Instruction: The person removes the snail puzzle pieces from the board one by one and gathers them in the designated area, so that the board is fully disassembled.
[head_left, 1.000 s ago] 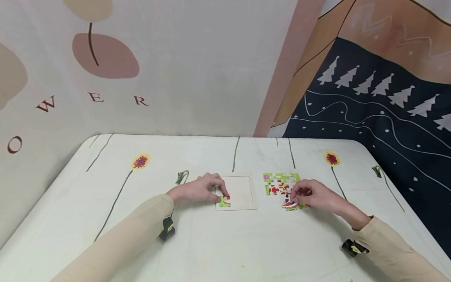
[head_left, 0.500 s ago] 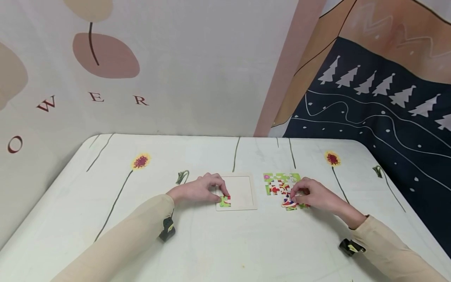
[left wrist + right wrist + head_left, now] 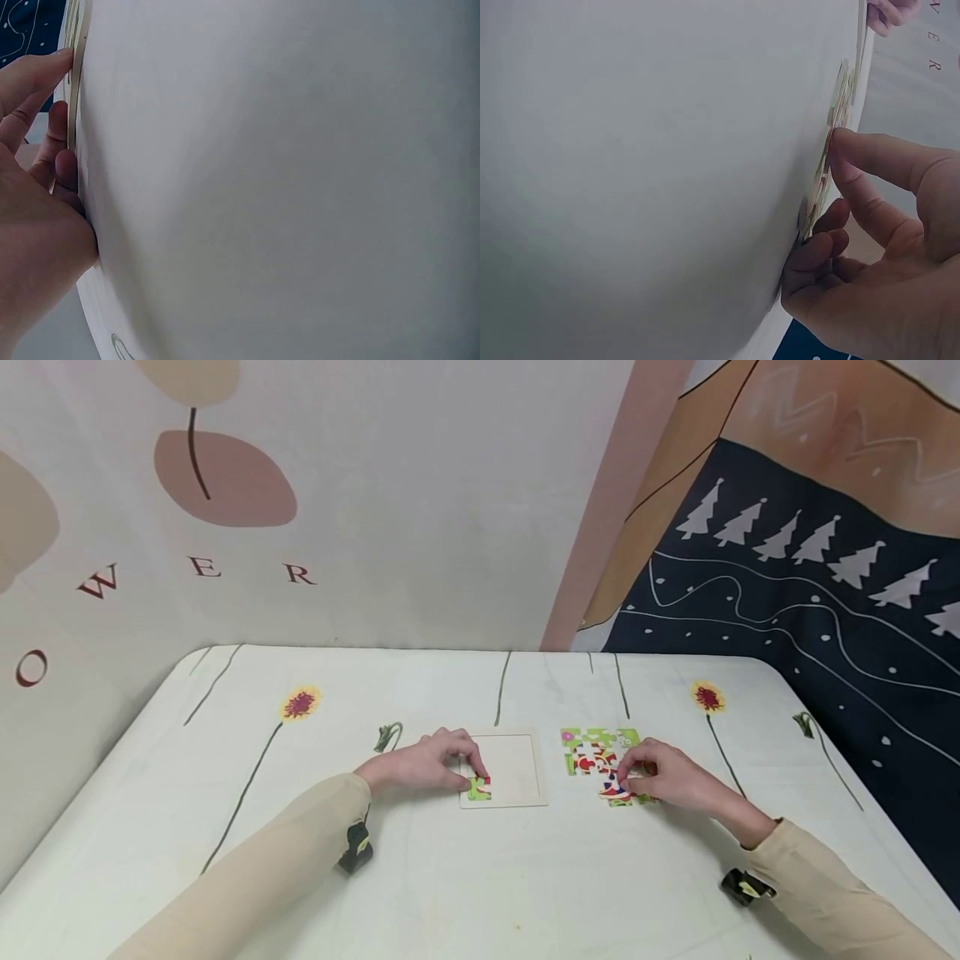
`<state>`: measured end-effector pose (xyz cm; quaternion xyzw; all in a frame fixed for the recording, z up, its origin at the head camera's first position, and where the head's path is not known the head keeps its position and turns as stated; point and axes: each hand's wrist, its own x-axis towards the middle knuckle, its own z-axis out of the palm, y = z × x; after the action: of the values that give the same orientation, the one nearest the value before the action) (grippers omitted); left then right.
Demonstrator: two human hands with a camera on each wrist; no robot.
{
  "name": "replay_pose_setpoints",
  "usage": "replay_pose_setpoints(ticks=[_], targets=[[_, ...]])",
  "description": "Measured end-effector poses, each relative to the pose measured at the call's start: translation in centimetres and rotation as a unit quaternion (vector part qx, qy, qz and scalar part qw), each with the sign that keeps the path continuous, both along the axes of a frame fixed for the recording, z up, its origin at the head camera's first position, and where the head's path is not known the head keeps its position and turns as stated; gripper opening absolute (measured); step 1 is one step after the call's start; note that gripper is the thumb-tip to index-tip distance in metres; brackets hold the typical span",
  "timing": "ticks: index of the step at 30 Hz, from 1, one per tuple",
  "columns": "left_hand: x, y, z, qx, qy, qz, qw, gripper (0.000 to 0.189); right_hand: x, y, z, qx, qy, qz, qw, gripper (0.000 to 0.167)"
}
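Observation:
In the head view a flat pale puzzle tray (image 3: 517,768) lies mid-table. A green and red puzzle piece (image 3: 479,792) sits in its lower-left corner. My left hand (image 3: 427,762) holds that piece between thumb and index finger, its other fingers loosely bent. To the right of the tray lies a cluster of loose puzzle pieces (image 3: 592,740), green, red and white. My right hand (image 3: 671,775) pinches a blue, red and white puzzle piece (image 3: 613,791) at the cluster's near side. The right wrist view shows the thumb and index finger (image 3: 855,146) meeting at the stacked edges. My palm partly hides some pieces.
A white flower-printed cloth (image 3: 450,877) covers the table. Behind it hangs a pale printed curtain (image 3: 420,527), with a dark tree-patterned cloth (image 3: 795,577) at the right. Black wrist cameras (image 3: 357,847) sit low beside both sleeves.
My right hand and forearm have shifted very slightly left, still at the same blue, red and white piece. The left hand, the tray and its corner piece stay in place.

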<state>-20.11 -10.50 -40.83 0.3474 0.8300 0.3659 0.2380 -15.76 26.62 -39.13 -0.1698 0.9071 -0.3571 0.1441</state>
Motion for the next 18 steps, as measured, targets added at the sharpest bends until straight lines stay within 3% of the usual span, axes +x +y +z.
replay_pose_setpoints(ticks=[18], targets=[[0.2,0.19,0.3,-0.015,0.03,0.0,0.9995,0.024,-0.42,-0.2,0.65,-0.027,0.016,0.002,0.9995,0.005]])
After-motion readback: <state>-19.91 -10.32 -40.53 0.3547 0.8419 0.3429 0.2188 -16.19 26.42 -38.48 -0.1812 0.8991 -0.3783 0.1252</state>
